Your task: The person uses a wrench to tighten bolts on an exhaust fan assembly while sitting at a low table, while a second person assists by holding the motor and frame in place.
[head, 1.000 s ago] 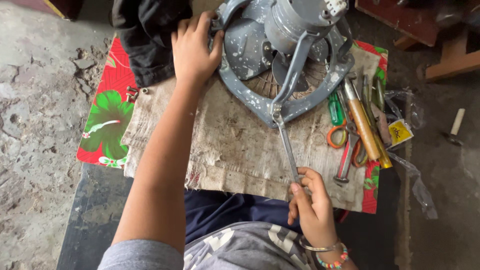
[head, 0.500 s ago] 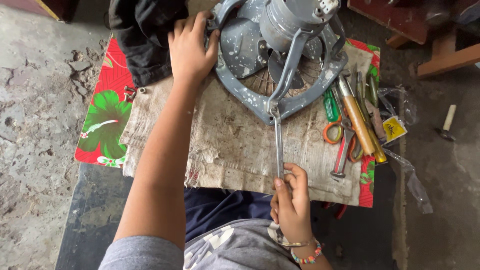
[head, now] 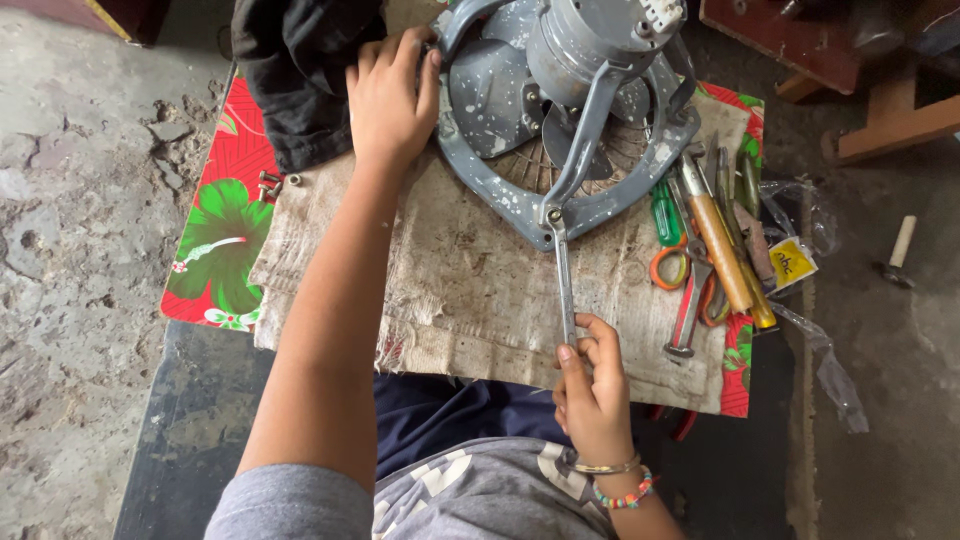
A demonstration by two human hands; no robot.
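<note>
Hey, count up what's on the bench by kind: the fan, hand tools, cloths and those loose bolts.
Fan: 1, left hand on its frame
Wrench: 1, in right hand
Screwdrivers: 2, green and wooden-handled
Scissors: 1
Pliers: 1
Cloths: 3, black, burlap, floral
Loose bolts: about 3, too small to be sure
Total: about 12

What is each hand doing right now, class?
Left hand: flat on the fan frame, fingers open, steadying it.
Right hand: closed on the wrench, whose head sits on a frame bolt.
</note>
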